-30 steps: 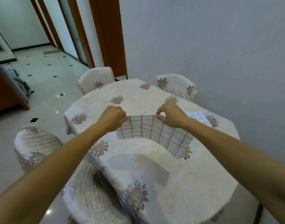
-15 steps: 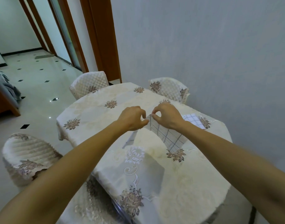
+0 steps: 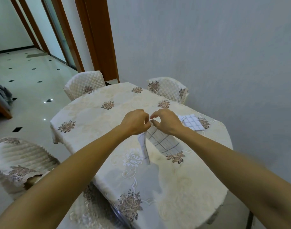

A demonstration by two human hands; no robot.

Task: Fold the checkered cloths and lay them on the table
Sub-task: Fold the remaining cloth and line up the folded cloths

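- Left hand (image 3: 135,122): fingers curled, pinching top edge of checkered cloth (image 3: 164,142).
- Cloth hangs below both hands, over the surface (image 3: 95,118).
- Right hand (image 3: 167,123): pinches same edge, close beside left.
- Folded cloth (image 3: 192,123): flat on surface, just right of right hand.

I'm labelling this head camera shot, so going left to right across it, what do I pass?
Covered chair → left hand → right hand → folded checkered cloth lying on the table. The checkered cloth being folded hangs under both hands, which pinch it, so I leave it out.
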